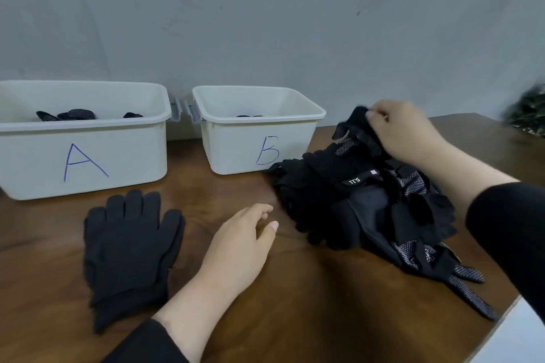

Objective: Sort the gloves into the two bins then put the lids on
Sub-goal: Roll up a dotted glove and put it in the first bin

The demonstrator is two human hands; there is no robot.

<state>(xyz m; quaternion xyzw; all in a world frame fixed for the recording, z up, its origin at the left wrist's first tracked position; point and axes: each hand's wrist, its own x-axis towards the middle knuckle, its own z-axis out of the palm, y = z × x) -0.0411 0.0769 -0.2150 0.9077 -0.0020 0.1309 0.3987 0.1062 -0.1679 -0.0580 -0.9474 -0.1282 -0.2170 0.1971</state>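
Observation:
Two white bins stand at the back of the table: bin A (pixel 88 124) on the left with dark dotted gloves inside, bin B (pixel 250 119) to its right with a dark glove barely showing. A plain black glove (pixel 129 247) lies flat in front of bin A. A pile of black gloves (pixel 368 206) sits at the right. My right hand (pixel 404 130) pinches a black glove (pixel 358 124) at the top of the pile. My left hand (pixel 241 242) rests relaxed on the table between the flat glove and the pile, holding nothing. No lids are in view.
The brown wooden table (pixel 295 303) ends at a front right corner near a white surface (pixel 513 336). A grey wall stands right behind the bins. Something dark and leafy (pixel 528 115) is blurred at the far right edge.

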